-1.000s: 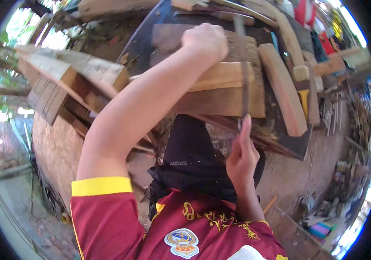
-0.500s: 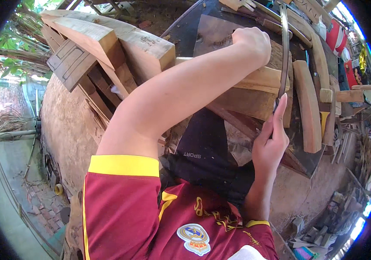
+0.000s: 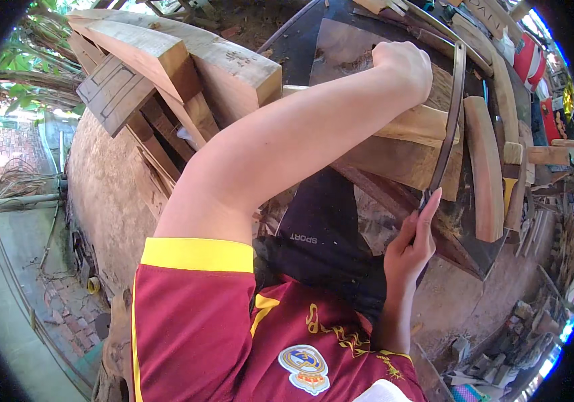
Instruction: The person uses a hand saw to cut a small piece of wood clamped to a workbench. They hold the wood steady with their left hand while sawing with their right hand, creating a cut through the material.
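My left hand [image 3: 404, 67], its fingers curled closed and mostly turned from view, bears on a pale wooden piece [image 3: 424, 126] on the bench. That piece lies over a broader brown board [image 3: 411, 161]. Lower right, my right hand [image 3: 410, 251] is closed round the near end of a long, narrow, dark metal tool [image 3: 449, 134]. Whether it is a file or a saw blade I cannot tell; its far tip is rounded. The tool crosses the right end of the pale piece, and its handle is hidden in my grip.
Right of the tool lie a curved wooden piece [image 3: 483, 167] and a brush with a yellow band [image 3: 510, 177]. Thick beams [image 3: 233, 70] and a small marked board [image 3: 114, 94] are stacked left. Red-and-white items [image 3: 528, 60] stand far right; scrap wood litters the ground lower right.
My right hand has drawn the tool back toward my body, so its far tip sits lower in view. The left hand stays on the wood; the whole view has shifted slightly.
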Demonstrator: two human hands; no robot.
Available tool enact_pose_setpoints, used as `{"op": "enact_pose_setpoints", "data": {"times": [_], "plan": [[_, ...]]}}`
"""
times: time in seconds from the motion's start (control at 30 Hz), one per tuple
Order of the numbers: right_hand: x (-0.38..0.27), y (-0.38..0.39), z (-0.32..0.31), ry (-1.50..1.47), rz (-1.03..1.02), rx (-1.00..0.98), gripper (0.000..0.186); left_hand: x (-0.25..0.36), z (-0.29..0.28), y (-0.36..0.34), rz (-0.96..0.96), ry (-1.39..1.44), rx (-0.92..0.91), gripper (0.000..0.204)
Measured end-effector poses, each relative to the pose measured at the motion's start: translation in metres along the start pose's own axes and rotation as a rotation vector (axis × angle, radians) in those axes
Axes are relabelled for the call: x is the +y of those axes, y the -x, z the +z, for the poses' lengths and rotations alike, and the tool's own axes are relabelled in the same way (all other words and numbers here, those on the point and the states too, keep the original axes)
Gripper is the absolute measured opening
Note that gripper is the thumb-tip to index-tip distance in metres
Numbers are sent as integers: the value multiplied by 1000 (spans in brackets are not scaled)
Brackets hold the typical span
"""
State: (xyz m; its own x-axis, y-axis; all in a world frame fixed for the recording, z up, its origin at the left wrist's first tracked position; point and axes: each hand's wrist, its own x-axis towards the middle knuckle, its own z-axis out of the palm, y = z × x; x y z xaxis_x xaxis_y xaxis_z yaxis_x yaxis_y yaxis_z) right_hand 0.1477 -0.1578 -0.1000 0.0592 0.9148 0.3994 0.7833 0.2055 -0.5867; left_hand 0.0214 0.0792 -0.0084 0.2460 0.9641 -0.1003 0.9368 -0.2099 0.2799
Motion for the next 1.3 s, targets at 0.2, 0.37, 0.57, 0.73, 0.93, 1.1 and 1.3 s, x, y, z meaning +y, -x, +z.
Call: {"op": "enact_pose_setpoints", "data": {"times": [0.2, 0.37, 0.57, 0.73, 0.93, 1.1, 1.3], "plan": [[15, 28, -1, -6, -8, -2, 51, 2, -1, -1, 9, -9, 3, 31], [18, 27, -2, 31, -54, -14, 51, -1, -1, -1, 9, 3, 15, 32], [14, 27, 0, 5, -30, -13, 52, 0, -4, 2, 15, -2, -13, 33], [15, 29, 3, 20, -30, -8, 54, 0, -4, 2, 21, 0, -10, 33], [-17, -12, -8, -58, 14, -49, 66, 2, -5, 1, -46, 14, -47, 40], [-24, -50, -1, -64, -101, -17, 75, -3, -9, -1, -62, -10, -46, 43], [-2, 49, 9, 38, -36, -37, 59, 2, -11, 1, -58, -60, -39, 38]]}}
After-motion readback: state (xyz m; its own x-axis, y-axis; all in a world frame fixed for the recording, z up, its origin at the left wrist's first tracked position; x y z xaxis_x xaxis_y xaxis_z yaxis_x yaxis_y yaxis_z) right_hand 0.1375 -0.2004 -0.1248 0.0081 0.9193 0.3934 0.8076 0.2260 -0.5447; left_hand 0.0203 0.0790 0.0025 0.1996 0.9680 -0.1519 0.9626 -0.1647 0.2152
